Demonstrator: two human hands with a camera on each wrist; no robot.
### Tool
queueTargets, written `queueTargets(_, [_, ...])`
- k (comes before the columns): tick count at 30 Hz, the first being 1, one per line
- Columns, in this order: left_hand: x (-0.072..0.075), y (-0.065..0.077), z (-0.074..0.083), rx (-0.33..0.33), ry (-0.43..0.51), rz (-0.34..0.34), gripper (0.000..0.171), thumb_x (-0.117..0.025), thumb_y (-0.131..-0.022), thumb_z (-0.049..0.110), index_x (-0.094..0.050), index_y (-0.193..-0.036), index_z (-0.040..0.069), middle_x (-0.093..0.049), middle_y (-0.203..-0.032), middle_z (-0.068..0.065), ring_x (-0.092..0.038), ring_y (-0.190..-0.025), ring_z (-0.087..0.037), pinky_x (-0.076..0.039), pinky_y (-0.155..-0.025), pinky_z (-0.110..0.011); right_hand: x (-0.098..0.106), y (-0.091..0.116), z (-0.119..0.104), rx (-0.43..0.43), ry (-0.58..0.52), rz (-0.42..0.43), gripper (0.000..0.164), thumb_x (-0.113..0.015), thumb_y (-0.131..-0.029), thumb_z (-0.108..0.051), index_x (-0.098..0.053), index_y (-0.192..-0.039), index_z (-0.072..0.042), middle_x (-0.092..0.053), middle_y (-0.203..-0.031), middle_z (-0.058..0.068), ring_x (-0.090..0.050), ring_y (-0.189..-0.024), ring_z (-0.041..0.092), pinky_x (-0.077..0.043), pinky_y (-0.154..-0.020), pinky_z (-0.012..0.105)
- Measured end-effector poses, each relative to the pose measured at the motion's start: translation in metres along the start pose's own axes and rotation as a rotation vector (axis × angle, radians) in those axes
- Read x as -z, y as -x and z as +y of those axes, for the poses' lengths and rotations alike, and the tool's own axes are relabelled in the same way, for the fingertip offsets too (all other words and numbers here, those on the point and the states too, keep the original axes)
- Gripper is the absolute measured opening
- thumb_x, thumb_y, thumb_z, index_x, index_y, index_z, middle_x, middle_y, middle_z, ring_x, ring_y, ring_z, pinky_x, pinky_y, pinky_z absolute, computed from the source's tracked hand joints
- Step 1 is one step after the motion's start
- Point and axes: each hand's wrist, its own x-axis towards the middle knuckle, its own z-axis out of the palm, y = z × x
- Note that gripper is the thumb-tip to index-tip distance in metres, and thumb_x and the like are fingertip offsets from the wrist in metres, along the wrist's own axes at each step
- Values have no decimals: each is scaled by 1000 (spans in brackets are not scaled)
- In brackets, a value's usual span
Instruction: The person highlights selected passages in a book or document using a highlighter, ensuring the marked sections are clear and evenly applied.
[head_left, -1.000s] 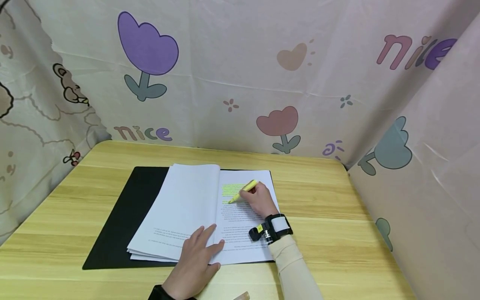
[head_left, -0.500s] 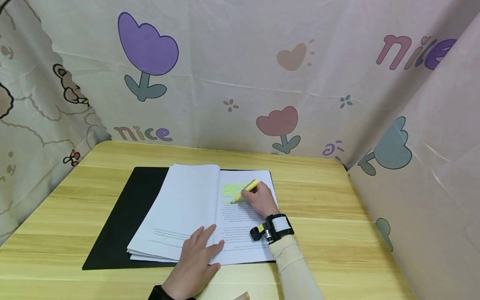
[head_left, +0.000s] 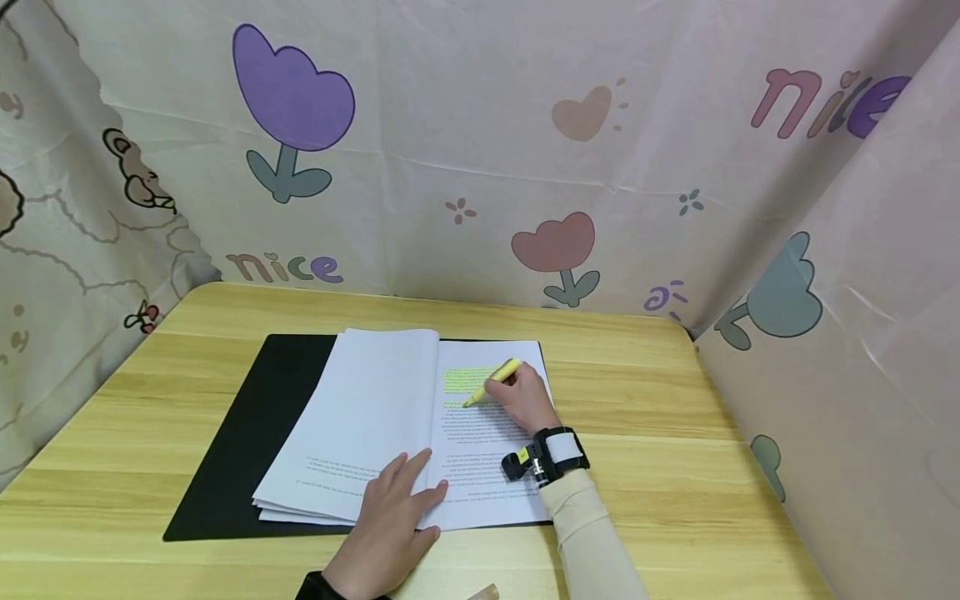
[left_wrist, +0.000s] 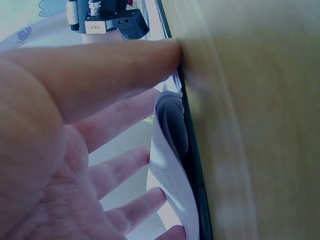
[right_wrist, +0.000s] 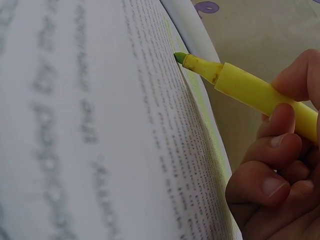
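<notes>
A yellow highlighter (head_left: 491,383) is pinched in my right hand (head_left: 525,402), its green tip on a line of the printed right page (head_left: 487,475). In the right wrist view the highlighter (right_wrist: 250,87) slants to the upper left, thumb and fingers curled round its barrel. Several lines near the top of that page carry yellow-green marking (head_left: 465,381). My left hand (head_left: 390,525) rests with spread fingers on the lower part of the open stack of papers, near the fold. In the left wrist view its fingers (left_wrist: 125,170) lie on the curled left sheets (left_wrist: 172,175).
A black folder or mat (head_left: 247,433) lies under the papers and juts out to the left. The wooden table (head_left: 637,467) runs to a patterned curtain (head_left: 450,108) behind and at both sides. A small brownish object (head_left: 486,592) shows at the bottom edge.
The highlighter and my right hand have slid slightly to the right along the text line. The left hand has stayed in place on the papers.
</notes>
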Motion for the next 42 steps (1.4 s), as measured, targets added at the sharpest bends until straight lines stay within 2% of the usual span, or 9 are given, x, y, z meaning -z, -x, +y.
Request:
queueTargets(13, [0, 1, 0, 1, -3, 9, 44, -83, -84, 15, -75, -127, 6, -41, -158, -20, -28, -147, -48, -29, -108, -70, 2, -1, 0, -8, 26, 17, 13, -69, -87, -19, -64, -93, -9, -60, -83, 4, -53, -74, 19, -44, -67, 31])
queueTargets(24, [1, 1, 0, -7, -4, 12, 44, -83, -84, 14, -74, -127, 6, -42, -158, -20, -29, -146, -49, -29, -107, -71, 5, -3, 0, 29, 42, 19, 9, -68, -88, -17, -63, -89, -8, -60, -80, 5, -53, -71, 20, -45, -68, 32])
queueTargets(42, [2, 1, 1, -5, -10, -1, 44, -83, -85, 14, -74, -127, 6, -41, -158, -20, -29, -146, -49, -29, -107, -71, 8, -2, 2, 5, 41, 28, 10, -69, -88, -15, -63, -90, -8, -61, -83, 6, -53, -72, 21, -45, -69, 33])
